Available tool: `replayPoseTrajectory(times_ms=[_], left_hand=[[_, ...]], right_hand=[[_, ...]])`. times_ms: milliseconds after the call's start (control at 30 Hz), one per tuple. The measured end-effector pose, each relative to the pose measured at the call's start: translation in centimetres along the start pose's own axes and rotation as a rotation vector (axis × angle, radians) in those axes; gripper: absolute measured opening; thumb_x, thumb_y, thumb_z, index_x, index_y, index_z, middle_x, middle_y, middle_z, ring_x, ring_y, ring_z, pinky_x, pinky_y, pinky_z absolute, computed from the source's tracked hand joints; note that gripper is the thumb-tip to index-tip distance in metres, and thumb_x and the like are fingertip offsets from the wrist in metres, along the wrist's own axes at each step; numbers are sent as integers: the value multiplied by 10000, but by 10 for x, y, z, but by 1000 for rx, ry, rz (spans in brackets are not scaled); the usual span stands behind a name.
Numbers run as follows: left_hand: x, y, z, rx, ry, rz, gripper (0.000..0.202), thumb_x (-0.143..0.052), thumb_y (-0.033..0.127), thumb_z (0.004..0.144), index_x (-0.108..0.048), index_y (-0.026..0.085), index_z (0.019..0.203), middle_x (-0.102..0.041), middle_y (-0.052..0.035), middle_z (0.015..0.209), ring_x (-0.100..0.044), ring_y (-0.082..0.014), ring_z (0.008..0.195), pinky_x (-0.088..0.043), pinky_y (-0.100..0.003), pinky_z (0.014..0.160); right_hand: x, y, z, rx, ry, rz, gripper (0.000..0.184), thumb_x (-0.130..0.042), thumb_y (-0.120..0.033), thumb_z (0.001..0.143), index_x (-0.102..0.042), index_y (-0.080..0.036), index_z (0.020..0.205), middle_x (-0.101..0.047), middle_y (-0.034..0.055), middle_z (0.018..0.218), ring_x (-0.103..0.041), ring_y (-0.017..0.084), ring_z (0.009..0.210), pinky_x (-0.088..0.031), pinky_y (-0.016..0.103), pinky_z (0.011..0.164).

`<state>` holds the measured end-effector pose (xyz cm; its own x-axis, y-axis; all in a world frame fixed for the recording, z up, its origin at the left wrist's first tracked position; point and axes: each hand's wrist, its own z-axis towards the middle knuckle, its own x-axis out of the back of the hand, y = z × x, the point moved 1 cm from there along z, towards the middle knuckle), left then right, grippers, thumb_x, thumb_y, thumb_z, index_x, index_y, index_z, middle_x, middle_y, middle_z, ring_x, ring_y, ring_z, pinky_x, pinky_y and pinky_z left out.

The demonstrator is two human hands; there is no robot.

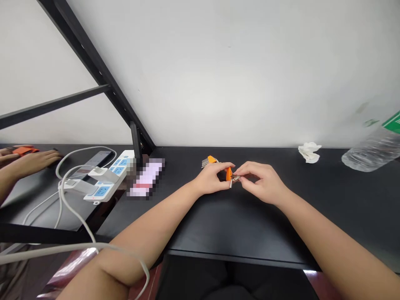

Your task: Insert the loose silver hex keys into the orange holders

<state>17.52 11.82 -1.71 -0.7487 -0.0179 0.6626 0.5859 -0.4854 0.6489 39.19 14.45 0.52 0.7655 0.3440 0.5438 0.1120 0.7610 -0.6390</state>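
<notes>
Both of my hands meet over the black table (218, 225), a little behind its middle. My left hand (212, 178) is closed round an orange holder with metal hex keys (229, 174); several key ends (206, 161) stick out behind the hand. My right hand (261, 181) pinches a small silver key end (236, 178) right at the holder. The two hands touch at the fingertips.
A white power strip (108, 179) with plugs and white cables (67, 196) lies at the left, beside a blurred pink item (145, 179). Another person's hand (31, 160) rests at the far left. A crumpled tissue (308, 152) and a lying plastic bottle (371, 152) sit at the right back.
</notes>
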Motion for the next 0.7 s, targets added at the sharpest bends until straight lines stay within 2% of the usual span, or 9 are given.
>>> replayPoseTrajectory(times_ms=[167, 267, 367, 500, 600, 700], left_hand=[[-2, -4, -1, -68, 33, 19, 476, -750, 288, 771, -676, 205, 1233, -749, -45, 1022, -687, -187, 916, -555, -327, 880], [-2, -6, -1, -88, 38, 36, 497, -771, 320, 766, -670, 211, 1240, -751, -45, 1026, -688, -192, 914, -555, -345, 890], [-2, -8, -1, -93, 64, 35, 498, -770, 320, 769, -663, 218, 1245, -755, -39, 1022, -695, -190, 905, -560, -347, 888], [-3, -10, 0, -107, 58, 40, 519, -783, 324, 766, -656, 214, 1258, -759, -47, 1053, -702, -199, 939, -560, -356, 911], [-3, -12, 0, -79, 69, 47, 516, -776, 327, 773, -654, 225, 1264, -757, -49, 1088, -700, -200, 963, -560, -362, 924], [-3, -13, 1, -35, 84, 37, 498, -754, 313, 790, -646, 235, 1270, -756, -34, 1043, -693, -188, 945, -570, -346, 882]], right_hand=[[-5, 1, 1, 51, -59, -159, 188, -547, -146, 947, -724, -201, 915, -721, 52, 977, -665, 156, 851, -535, 298, 761], [-8, 3, 1, 74, -114, -176, 222, -531, -166, 974, -747, -208, 953, -731, 57, 1032, -673, 168, 912, -545, 308, 800], [-10, 6, 0, 64, -102, -172, 250, -519, -215, 1007, -769, -226, 1002, -736, 51, 1085, -688, 169, 944, -563, 313, 834], [-11, 9, -2, 54, -139, -286, 296, -490, -250, 1032, -772, -245, 1124, -721, 43, 1208, -697, 177, 1040, -570, 328, 911], [-4, 10, -2, 35, -179, -426, 338, -480, -245, 1026, -725, -256, 1257, -689, 48, 1301, -680, 199, 1120, -553, 352, 954], [12, 13, 0, -100, -201, -529, 339, -492, -215, 985, -713, -230, 1241, -729, 61, 1135, -691, 187, 956, -543, 325, 835]])
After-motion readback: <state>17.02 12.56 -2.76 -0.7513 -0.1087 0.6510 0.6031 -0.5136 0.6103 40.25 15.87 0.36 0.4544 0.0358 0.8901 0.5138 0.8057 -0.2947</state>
